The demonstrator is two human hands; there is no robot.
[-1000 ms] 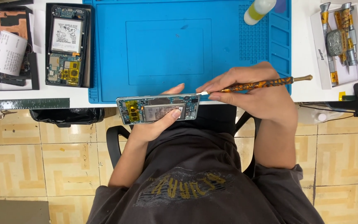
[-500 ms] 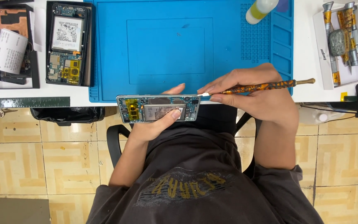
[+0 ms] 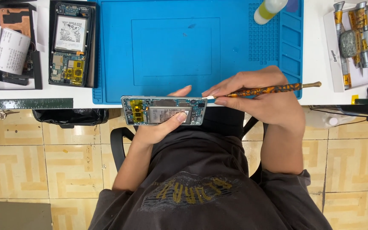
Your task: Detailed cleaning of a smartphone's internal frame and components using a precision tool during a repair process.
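Note:
My left hand (image 3: pixel 158 127) holds an opened phone (image 3: pixel 163 110) flat in front of me, just off the near edge of the table, thumb across its battery. Its circuit boards and yellow tape show. My right hand (image 3: pixel 260 96) grips a slim orange-and-black patterned tool (image 3: pixel 273 89) with a metal end. The tool's tip touches the phone's right end.
A blue work mat (image 3: pixel 171 47) covers the white table. A second opened phone (image 3: pixel 70 42) lies left of the mat, a tray with a paper slip (image 3: pixel 9 49) beyond it. A bottle (image 3: pixel 269 9) stands at the mat's top. A white tray of tools (image 3: pixel 352 42) sits right.
The phone and both hands have stayed almost in place; the tool's tip stays at the phone's right end with only a slight shift.

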